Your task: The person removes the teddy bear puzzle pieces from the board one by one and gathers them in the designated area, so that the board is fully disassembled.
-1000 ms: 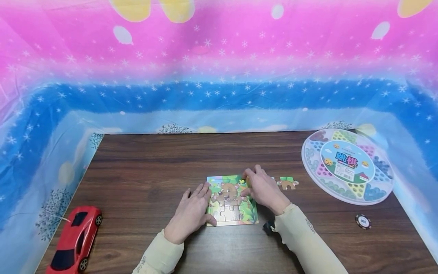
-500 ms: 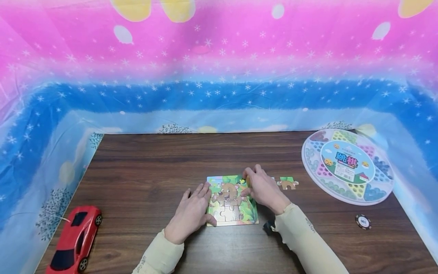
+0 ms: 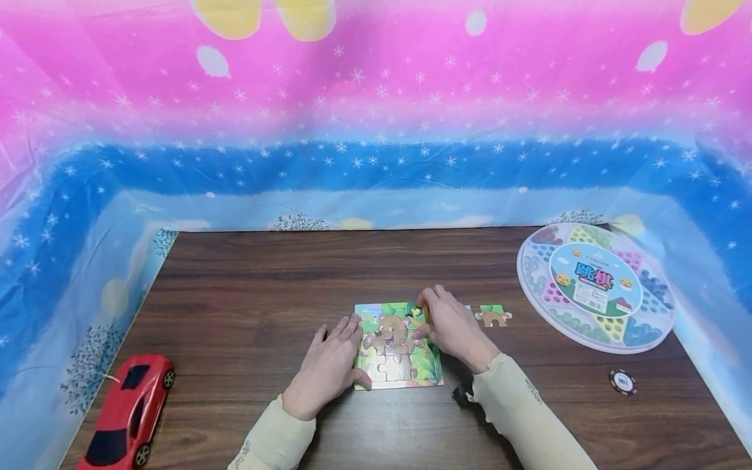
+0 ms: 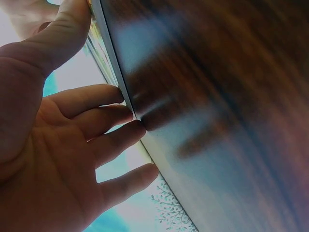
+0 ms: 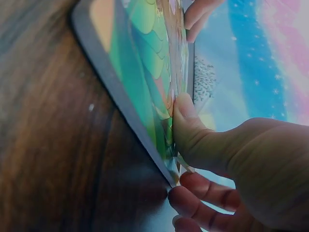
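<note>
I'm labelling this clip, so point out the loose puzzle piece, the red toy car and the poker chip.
loose puzzle piece (image 3: 494,315), head view, on its brown and green middle.
red toy car (image 3: 126,411), head view, on its roof.
poker chip (image 3: 623,382), head view, on its white centre.

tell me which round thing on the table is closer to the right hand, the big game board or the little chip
The big round game board, up right of the right hand; the small chip lies farther off near the table's right edge.
</note>
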Demonstrator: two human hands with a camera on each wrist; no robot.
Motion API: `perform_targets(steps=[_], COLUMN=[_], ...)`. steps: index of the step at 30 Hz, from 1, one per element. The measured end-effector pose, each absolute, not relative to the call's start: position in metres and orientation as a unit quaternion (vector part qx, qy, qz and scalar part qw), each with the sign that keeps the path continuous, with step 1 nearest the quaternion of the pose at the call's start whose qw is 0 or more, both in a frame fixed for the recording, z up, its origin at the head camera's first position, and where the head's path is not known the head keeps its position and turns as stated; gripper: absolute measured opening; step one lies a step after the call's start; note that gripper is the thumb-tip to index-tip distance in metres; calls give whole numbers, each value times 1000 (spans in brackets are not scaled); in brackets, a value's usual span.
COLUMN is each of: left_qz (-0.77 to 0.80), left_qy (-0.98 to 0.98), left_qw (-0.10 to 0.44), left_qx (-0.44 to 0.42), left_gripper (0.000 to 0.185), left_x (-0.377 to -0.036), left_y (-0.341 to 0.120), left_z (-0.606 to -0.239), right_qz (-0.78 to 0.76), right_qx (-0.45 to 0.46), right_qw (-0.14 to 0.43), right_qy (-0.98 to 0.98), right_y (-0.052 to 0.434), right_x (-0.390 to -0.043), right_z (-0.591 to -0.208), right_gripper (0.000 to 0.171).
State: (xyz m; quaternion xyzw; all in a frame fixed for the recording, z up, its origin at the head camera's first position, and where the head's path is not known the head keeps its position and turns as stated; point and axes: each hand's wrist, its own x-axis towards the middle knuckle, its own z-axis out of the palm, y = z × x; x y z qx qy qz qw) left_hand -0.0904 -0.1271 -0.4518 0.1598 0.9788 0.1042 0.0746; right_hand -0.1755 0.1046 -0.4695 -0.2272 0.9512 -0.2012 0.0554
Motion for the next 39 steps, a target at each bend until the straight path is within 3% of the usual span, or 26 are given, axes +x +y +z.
perform_targets(steps=[8, 16, 22, 27, 33, 39], left_qz=[104, 101, 112, 109, 108, 112], left_qy=[979, 980, 978, 978, 978, 978], left_qw=[73, 77, 78, 81, 84, 88], left_qx=[159, 155, 159, 157, 154, 155], left_gripper=[97, 96, 96, 97, 98, 98], left_x=[-90, -89, -90, -90, -91, -92], left_y=[-127, -130, -129, -129, -130, -128], left_z=[-451, -452, -454, -453, -454, -455], right_qz=[-212, -280, -414, -388, -324, -299], right_qx=[-225, -240, -173, -68, 34, 37], right_qw=[41, 7, -41, -84, -50, -5], right_qy=[950, 930, 893, 915, 944, 953], right_y=[105, 103, 135, 186, 239, 257], right_x=[-172, -162, -166, -175, -180, -178], right_z=[-471, -468, -456, -440, -437, -442], right_gripper=[54, 34, 27, 34, 33, 31])
